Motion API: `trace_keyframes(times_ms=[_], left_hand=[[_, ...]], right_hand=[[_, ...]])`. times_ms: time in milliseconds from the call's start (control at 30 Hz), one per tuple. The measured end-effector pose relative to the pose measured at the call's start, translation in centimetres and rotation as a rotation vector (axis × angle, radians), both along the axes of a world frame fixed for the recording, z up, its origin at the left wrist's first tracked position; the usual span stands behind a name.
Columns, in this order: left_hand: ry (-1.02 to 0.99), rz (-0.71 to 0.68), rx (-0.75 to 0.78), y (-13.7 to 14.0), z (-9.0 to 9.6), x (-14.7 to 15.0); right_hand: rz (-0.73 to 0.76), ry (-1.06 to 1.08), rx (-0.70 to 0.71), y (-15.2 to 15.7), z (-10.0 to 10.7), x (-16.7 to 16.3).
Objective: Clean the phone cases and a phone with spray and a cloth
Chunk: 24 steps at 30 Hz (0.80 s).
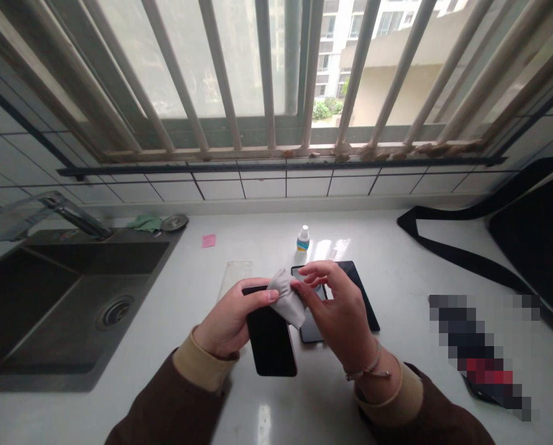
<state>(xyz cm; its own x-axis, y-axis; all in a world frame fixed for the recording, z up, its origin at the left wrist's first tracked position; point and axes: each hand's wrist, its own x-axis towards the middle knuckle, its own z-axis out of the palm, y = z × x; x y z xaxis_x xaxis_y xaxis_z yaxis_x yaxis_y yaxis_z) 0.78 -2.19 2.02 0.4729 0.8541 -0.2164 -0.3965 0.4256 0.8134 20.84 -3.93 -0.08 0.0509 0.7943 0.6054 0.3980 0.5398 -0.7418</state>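
My left hand [230,312] is closed around a smartphone [271,346] with a black screen, held tilted above the counter. Its thumb also presses a light grey cloth [288,303] against the phone's upper end. At the cloth's right edge, the thumb and index finger of my right hand [336,303] pinch the fabric, while the other fingers are curled loosely. Behind that hand, a second phone-like device [311,334] lies on the counter, partly hidden. A larger dark tablet-like slab [364,303] lies beside it. Left of my hands sits a clear phone case [237,270], partly covered by my left hand.
A small white-capped bottle [303,239] stands behind the devices, and a pink sticky note [208,240] lies to its left. The sink [72,309] with a faucet [79,216] is at left. A black strap [462,250] and a blurred-out dark object [483,352] lie at right.
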Motion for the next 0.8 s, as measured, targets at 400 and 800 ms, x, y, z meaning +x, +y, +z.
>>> trace_keyframes(times_ms=[400, 800], left_hand=[[0.011, 0.033, -0.024, 0.2, 0.0, -0.2], [0.011, 0.020, -0.008, 0.0, -0.1, -0.3]], right_hand=[[0.094, 0.497, -0.415, 1.0, -0.2, 0.4], [0.373, 1.018, -0.753, 1.1, 0.8, -0.1]])
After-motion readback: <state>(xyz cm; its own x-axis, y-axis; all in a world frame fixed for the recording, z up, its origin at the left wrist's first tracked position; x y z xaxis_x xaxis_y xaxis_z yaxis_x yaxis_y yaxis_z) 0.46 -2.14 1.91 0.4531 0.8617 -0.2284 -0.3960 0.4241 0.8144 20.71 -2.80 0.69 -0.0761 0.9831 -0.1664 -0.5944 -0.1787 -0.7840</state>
